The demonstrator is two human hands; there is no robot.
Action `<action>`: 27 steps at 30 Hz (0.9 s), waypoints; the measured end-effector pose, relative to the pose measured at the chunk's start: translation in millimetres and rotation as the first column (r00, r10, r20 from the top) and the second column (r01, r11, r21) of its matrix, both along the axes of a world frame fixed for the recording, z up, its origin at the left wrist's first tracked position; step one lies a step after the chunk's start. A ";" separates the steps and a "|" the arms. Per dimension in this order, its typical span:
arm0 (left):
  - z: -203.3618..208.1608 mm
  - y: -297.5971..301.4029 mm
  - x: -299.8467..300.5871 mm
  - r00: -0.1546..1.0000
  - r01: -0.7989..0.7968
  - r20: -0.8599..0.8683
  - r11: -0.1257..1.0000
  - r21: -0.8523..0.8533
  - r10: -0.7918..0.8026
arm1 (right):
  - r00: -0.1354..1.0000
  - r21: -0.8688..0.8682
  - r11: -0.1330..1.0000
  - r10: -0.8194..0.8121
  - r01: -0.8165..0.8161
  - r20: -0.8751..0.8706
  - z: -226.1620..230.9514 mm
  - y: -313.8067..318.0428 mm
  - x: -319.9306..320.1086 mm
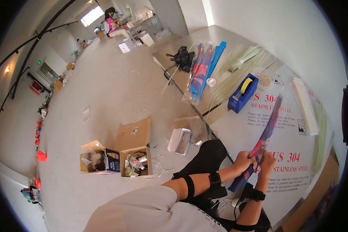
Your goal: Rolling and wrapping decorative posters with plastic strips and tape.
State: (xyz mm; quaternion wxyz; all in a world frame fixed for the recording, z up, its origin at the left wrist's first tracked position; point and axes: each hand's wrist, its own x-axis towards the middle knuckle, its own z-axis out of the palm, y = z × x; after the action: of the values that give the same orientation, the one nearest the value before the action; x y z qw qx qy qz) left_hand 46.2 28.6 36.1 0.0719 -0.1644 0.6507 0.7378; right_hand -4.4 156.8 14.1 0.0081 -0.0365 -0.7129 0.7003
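A long, narrow folded printed sheet (268, 132) in purple, pink and blue slants over the table, its far end raised and slightly blurred. My left hand (242, 162) has its fingers closed around the lower part. Right beside it, my right hand (266, 164) pinches the same sheet; the fingertips partly hide each other. The sheet's blue lower end (239, 184) sticks out below both hands. Beyond the hands stands a blue tape dispenser (241, 94) with a yellow roll. The table (236, 133) is covered in white film with red and black print.
Farther back lie thin pale rods (232, 73), similar printed sheets (201, 69) in clear sleeves, a black bag (182, 58), a small white cup (210, 82) and a tub of beige bits (263, 80). White strips (304, 106) lie right. Cardboard boxes (137, 150) stand on the floor; a person (114, 27) sits far off.
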 end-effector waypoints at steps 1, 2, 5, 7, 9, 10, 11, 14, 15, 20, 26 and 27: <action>1.8 1.4 4.4 0.996 0.020 0.082 0.988 0.153 -0.033 | 0.997 0.086 0.996 0.024 -0.030 0.077 -21.5 8.8 2.0; -6.6 4.6 6.8 0.995 0.026 0.089 0.988 0.153 -0.040 | 0.987 0.171 0.983 0.038 -0.065 0.155 -42.9 17.2 5.7; -42.1 8.5 16.2 0.996 -0.048 0.072 0.996 -0.076 0.054 | 0.973 0.090 0.996 0.000 -0.021 0.231 -49.2 6.6 15.5; -44.6 14.2 18.8 0.990 -0.140 -0.029 0.990 -0.032 0.139 | 0.956 -0.015 0.999 -0.026 0.032 0.291 -46.7 8.2 17.0; -33.8 19.5 25.0 0.993 -0.102 0.067 0.995 0.022 0.100 | 0.973 -0.029 0.999 -0.038 0.045 0.226 -62.2 22.5 10.5; -26.7 16.7 29.7 0.985 -0.083 0.155 0.994 0.071 0.071 | 0.973 -0.030 0.998 -0.040 0.048 0.226 -60.9 21.7 9.5; -27.9 14.6 37.5 0.986 -0.077 0.155 0.994 0.073 0.065 | 0.983 -0.044 0.996 -0.067 0.076 0.168 -58.4 19.9 7.9; -22.4 5.1 72.9 0.918 0.230 0.200 0.871 0.435 -0.342 | 0.979 -0.103 0.987 -0.103 0.122 0.175 -42.6 13.3 6.2; -4.5 -7.1 82.5 0.831 0.332 0.206 0.758 0.561 -0.517 | 0.970 -0.160 0.980 -0.083 0.122 0.230 -43.2 17.8 7.8; -2.8 -31.2 104.2 0.613 0.422 0.395 0.705 0.569 -0.685 | 0.996 0.191 0.981 -0.057 0.044 0.065 -53.1 13.7 10.2; -29.3 -19.6 97.8 0.718 0.329 0.424 0.806 0.492 -0.552 | 0.974 -0.068 0.998 0.026 -0.012 0.223 -31.8 15.2 29.1; -29.0 -18.8 90.5 0.752 0.313 0.427 0.842 0.439 -0.502 | 0.969 -0.119 0.991 0.083 -0.056 0.235 -26.6 13.6 30.8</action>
State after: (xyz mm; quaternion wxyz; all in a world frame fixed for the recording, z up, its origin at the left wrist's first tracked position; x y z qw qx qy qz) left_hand 136.7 9.8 7.1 0.4362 -0.1967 0.4879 0.7301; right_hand 26.5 170.4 -12.5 -0.1045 -0.0959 -0.6695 0.7292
